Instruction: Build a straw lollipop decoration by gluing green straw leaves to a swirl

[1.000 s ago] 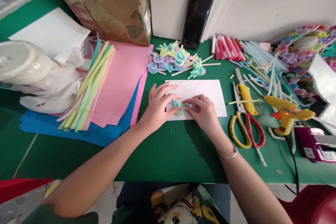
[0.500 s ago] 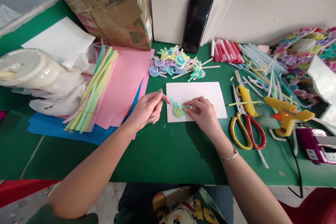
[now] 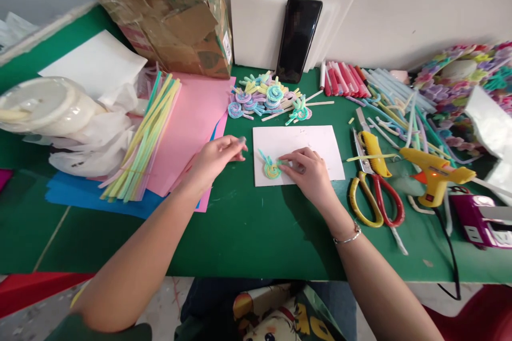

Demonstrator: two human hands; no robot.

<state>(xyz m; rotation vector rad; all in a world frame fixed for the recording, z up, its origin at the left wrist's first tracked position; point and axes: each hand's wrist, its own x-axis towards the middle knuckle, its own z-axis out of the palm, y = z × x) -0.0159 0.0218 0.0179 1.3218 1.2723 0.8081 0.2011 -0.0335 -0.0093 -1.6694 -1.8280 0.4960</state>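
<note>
Okay, green counter [image 3: 256, 240] against white wall [image 3: 400, 5]: one smartphone [image 3: 299, 40], one glue gun [image 3: 436, 170]. Right hand [image 3: 310, 167]: grip pinching one pipe-cleaner swirl [image 3: 272, 171]. Left hand [image 3: 220, 157]: can't tell.

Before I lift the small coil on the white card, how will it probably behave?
The coil is probably light, being small and made of thin strands. It may bend yet hold shape: its loops sit curled with only the right hand at the edge. It seems unlikely to roll, lying flat on the white card.
</note>
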